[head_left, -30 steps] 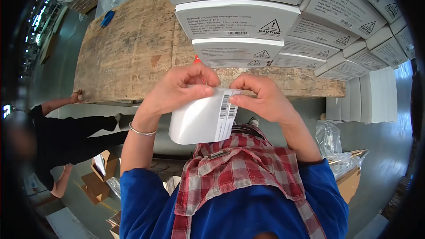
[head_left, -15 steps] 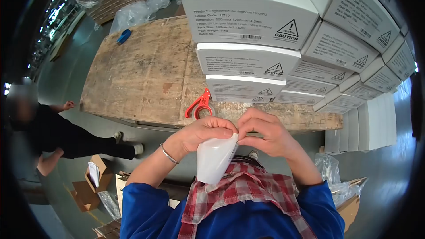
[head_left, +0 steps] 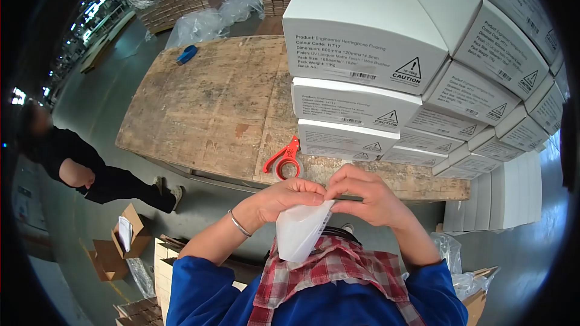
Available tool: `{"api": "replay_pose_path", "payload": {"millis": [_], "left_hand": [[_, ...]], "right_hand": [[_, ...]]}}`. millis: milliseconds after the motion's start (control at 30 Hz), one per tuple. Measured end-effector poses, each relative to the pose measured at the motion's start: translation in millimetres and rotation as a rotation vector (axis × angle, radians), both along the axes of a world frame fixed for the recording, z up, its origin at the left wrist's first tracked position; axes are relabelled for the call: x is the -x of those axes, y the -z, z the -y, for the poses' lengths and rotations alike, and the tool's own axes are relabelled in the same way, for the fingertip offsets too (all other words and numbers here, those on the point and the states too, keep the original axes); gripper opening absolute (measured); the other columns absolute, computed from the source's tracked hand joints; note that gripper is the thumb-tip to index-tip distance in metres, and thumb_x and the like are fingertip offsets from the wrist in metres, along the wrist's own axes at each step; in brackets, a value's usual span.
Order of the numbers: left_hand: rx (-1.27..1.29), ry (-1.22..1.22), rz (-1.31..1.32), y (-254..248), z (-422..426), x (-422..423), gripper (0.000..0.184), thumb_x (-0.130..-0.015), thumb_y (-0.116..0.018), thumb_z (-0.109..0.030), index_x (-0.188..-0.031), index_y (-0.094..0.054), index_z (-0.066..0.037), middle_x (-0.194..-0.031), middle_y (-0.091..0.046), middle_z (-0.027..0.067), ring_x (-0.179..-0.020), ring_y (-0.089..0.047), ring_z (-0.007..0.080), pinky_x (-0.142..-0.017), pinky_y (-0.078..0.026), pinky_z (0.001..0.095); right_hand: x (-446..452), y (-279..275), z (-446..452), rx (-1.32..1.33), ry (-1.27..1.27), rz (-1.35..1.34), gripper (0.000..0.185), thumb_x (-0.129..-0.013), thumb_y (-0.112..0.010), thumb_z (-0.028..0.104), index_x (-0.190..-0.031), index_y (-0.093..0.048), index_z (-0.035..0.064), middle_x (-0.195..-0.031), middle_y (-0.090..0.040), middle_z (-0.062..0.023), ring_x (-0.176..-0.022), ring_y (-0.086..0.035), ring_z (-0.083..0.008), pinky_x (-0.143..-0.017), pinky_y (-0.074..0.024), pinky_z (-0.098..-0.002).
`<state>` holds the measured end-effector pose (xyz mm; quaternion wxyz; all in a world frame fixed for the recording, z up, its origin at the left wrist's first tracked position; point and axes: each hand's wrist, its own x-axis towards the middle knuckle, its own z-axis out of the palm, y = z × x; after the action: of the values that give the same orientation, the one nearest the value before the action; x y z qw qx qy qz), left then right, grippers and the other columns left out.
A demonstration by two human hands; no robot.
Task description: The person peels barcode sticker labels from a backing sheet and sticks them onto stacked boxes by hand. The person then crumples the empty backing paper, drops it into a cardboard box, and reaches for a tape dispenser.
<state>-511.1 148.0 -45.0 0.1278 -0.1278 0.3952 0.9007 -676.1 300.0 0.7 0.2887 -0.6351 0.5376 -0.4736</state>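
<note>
Both hands meet in front of the checked apron. My left hand (head_left: pixel 291 198), with a bangle at its wrist, pinches the top edge of a curled white label sheet (head_left: pixel 297 232). The fingers of my right hand (head_left: pixel 357 192) are pressed together at the sheet's upper right corner, close beside the left fingertips. Barcode print shows faintly along the sheet's right side. Just beyond the hands, a red tape dispenser (head_left: pixel 284 160) lies near the front edge of the wooden table (head_left: pixel 199 102), beside stacked white flooring boxes (head_left: pixel 356 105).
A blue object (head_left: pixel 187 54) sits at the table's far left corner. Another person (head_left: pixel 90 166) in dark clothes stands at the left. Open cardboard boxes (head_left: pixel 130 232) are on the floor at lower left. Plastic wrap (head_left: pixel 450 250) and cardboard lie at lower right.
The view has shifted, showing more of the table and boxes. The sheet's printed side has turned mostly away from view, and both hands remain on it. The other person's arms have moved.
</note>
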Motion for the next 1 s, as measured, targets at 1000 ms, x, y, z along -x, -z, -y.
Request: {"api": "replay_pose_path", "payload": {"millis": [1000], "left_hand": [[0.839, -0.604, -0.391, -10, -38, -9, 0.021, -0.083, -0.065, -0.005, -0.100, -0.055, 0.001, -0.088, -0.063, 0.0052, -0.075, -0.060, 0.0109, -0.066, -0.048, 0.0235]], "right_hand": [[23, -16, -28, 0.282, 0.392, -0.071, 0.015, -0.072, -0.065, -0.009, -0.080, -0.057, 0.0001, -0.080, -0.059, -0.0092, -0.073, -0.057, -0.0175, -0.065, -0.0454, -0.0276]]}}
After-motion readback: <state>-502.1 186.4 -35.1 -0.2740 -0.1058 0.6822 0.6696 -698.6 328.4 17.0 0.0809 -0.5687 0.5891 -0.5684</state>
